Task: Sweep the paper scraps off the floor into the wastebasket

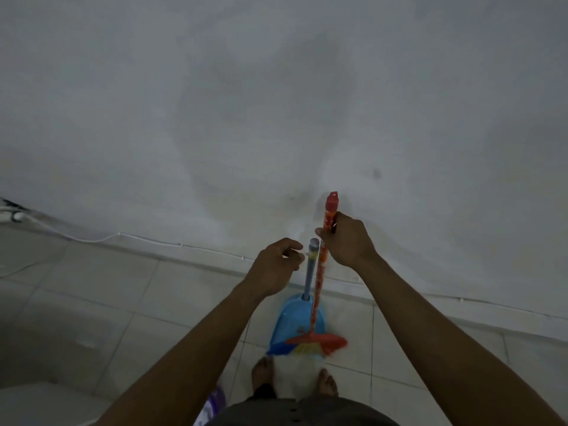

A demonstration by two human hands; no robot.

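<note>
A broom (319,272) with an orange patterned handle and a red cap stands upright against the white wall, its red head and pale bristles on the tile floor. My right hand (347,239) grips the handle near its top. A blue dustpan (292,324) with a grey-blue upright handle stands beside the broom at the wall. My left hand (276,265) hovers just left of the dustpan handle's top, fingers curled, holding nothing. No paper scraps or wastebasket are in view.
A white cable (92,239) runs along the base of the wall (276,103) to a power strip (12,215) at the far left. My bare feet (264,376) stand on the tiles just behind the broom head. A purple-white object (212,407) lies at lower left.
</note>
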